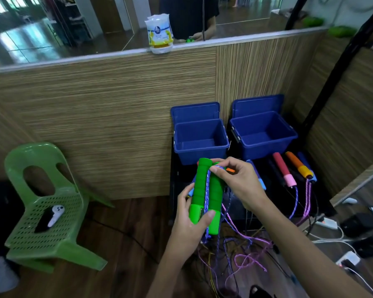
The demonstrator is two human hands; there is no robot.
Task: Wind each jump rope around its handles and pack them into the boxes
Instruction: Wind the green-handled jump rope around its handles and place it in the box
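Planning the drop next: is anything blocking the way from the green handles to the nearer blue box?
Nothing visible blocks it. The left blue box sits open just beyond the green handles, its lid raised behind and no contents visible.

Light: dim, even indoor; daylight glare in mirror [52,29].
Shadows: soft, faint.
Edges: strong wide-angle bending.
Focus: slightly soft throughout.

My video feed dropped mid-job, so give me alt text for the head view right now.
The left hand grips two green jump rope handles side by side while the right hand pinches the blue-and-white rope at their top. Behind stand two open blue boxes, nothing visible inside, with pink and orange handles lying to their right.
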